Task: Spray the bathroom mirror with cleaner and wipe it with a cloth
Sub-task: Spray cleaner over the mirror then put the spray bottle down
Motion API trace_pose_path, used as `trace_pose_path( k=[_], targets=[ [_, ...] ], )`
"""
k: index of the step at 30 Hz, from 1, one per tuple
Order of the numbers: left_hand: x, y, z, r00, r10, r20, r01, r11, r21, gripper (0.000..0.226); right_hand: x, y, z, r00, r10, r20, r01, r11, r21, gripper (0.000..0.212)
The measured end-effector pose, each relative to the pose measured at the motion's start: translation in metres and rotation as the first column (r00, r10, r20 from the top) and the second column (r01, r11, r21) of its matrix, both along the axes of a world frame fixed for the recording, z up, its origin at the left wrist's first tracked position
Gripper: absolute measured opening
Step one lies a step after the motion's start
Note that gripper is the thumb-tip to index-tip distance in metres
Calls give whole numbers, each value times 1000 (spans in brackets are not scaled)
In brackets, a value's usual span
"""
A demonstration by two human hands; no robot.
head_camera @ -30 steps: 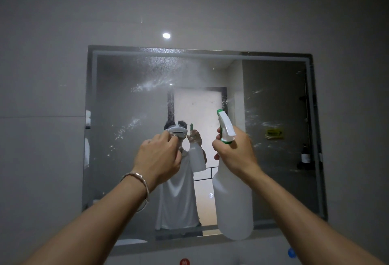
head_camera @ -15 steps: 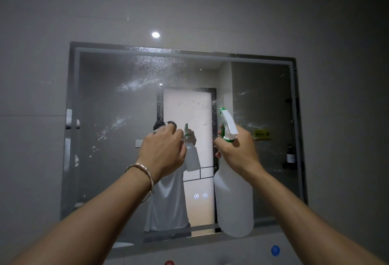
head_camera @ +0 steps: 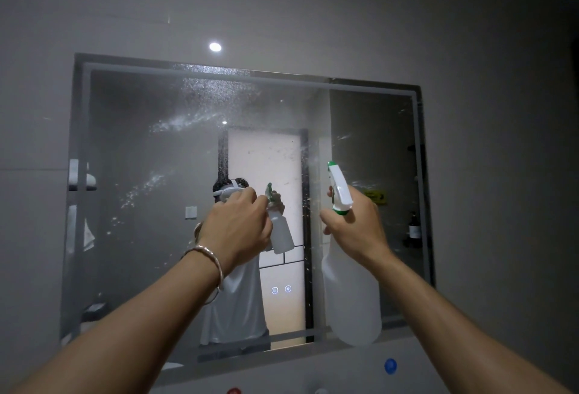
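Right grip (head_camera: 357, 230) around spray bottle (head_camera: 351, 299), mirror (head_camera: 141, 237) speckled

Sliding the spray bottle (head_camera: 351, 299) in the right hand (head_camera: 357, 230) rightward along the mirror (head_camera: 131, 252), off the bright doorway reflection (head_camera: 266, 158) and up to the reflected wall corner (head_camera: 330, 118). Carrying the left hand (head_camera: 238, 230) the same way, further from the mirror's left edge. Puffing fresh mist (head_camera: 308, 157) off the nozzle (head_camera: 331, 165) and peppering new specks (head_camera: 304, 202) down the doorway's right side.
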State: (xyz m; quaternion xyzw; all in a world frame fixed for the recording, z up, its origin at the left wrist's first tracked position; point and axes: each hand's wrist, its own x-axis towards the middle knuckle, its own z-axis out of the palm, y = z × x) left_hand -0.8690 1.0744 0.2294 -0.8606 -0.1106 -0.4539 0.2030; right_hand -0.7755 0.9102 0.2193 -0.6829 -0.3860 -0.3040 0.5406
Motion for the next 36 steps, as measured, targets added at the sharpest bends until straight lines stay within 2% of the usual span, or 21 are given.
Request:
trace_pose_path(
  k=[2, 5, 8, 11, 14, 18, 19, 21, 23, 25, 29, 36],
  targets=[
    [3, -5, 1, 1000, -8, -1, 8, 1000, -2, 29, 2, -7, 2, 1000, 5, -11, -6, 1000, -7, 11],
    [10, -11, 0, 999, -34, -7, 34, 999, -6, 30, 8, -15, 3, 1000, 10, -25, -9, 999, 34, 20],
    [17, -16, -2, 997, -72, -12, 72, 997, -12, 34, 12, -19, 3, 999, -15, -30, 17, 998, 68, 3],
    [22, -21, -5, 995, -96, -7, 95, 995, -21, 35, 16, -24, 1, 998, -53, -23, 55, 994, 95, 22],
    [28, -24, -7, 996, -94, -2, 94, 996, 5, 37, 16, -29, -1, 998, -53, -17, 54, 994, 99, 19],
    [34, -27, -8, 992, -126, 4, 125, 992, 20, 57, 18, -38, -1, 1000, -16, -14, 18, 992, 122, 8],
    [35, -29, -7, 992, -130, 6, 130, 991, 18, 56, 18, -40, -1, 1000, -12, -10, 13, 993, 121, 6],
    [34, -34, -6, 992, -122, -15, 122, 992, 17, 52, 17, -45, 0, 1000, -4, -13, 5, 990, 139, 16],
    [34, -40, -5, 994, -104, -30, 104, 994, 16, 38, 20, -49, 1, 1000, -2, -18, 4, 989, 146, 22],
    [35, -44, -5, 994, -105, -39, 106, 994, 19, 30, 24, -53, 3, 1000, -8, -25, 12, 989, 150, 10],
    [39, -56, -3, 993, -113, -46, 114, 993, 28, 28, 29, -63, 8, 999, -32, -35, 37, 987, 155, 16],
    [48, -79, -4, 983, -171, -64, 173, 984, 31, 26, 33, -81, 9, 994, -79, -73, 89, 984, 152, 7]
  ],
)
